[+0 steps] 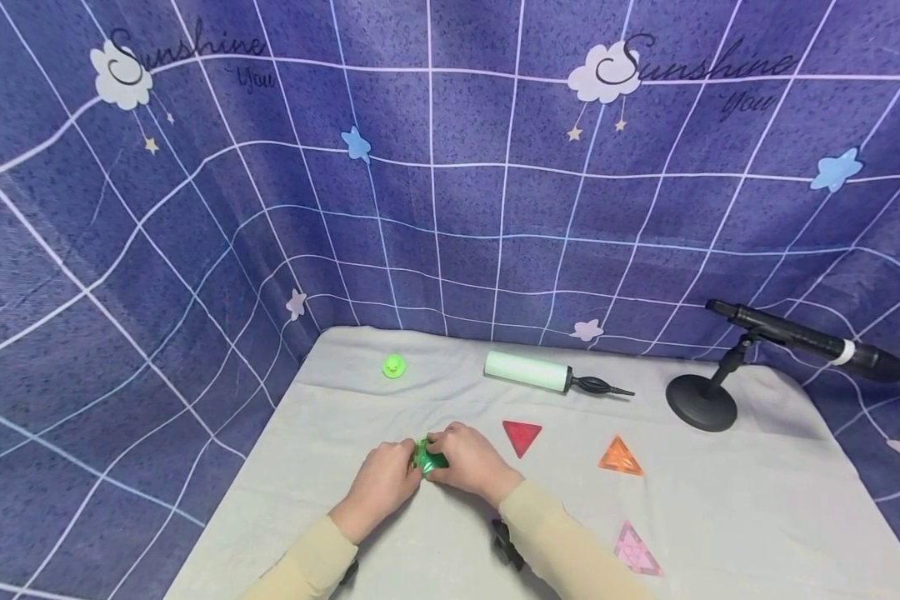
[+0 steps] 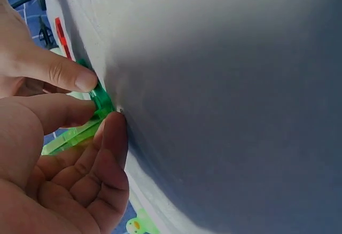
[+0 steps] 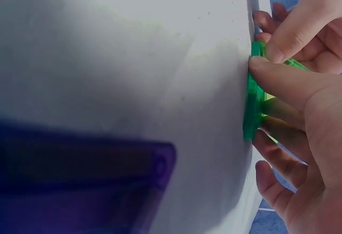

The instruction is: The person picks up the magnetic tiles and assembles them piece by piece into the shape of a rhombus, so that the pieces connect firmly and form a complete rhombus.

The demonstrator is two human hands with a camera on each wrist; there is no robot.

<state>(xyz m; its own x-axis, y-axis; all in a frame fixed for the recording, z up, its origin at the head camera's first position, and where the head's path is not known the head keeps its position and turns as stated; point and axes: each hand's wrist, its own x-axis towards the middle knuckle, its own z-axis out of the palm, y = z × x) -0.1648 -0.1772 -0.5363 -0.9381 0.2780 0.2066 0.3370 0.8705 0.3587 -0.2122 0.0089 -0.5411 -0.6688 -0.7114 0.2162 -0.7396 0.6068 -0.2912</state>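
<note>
Both hands meet over the table around two translucent green tiles. My left hand (image 1: 384,477) pinches a light green tile (image 2: 72,139) between thumb and fingers. With thumb and fingers, my right hand (image 1: 471,460) grips a dark green tile (image 3: 250,106), which stands on edge in the right wrist view. The two tiles touch or nearly touch at their edges; fingers hide much of both. A purple tile (image 3: 91,180) lies close to the camera in the right wrist view.
A red triangle (image 1: 522,436), an orange triangle (image 1: 621,457) and a pink triangle (image 1: 636,550) lie to the right. Farther back are a green duck-faced disc (image 1: 393,366), a pale green hand pump (image 1: 528,372) and a black microphone on a stand (image 1: 701,402). A blue grid curtain (image 1: 465,200) surrounds the table.
</note>
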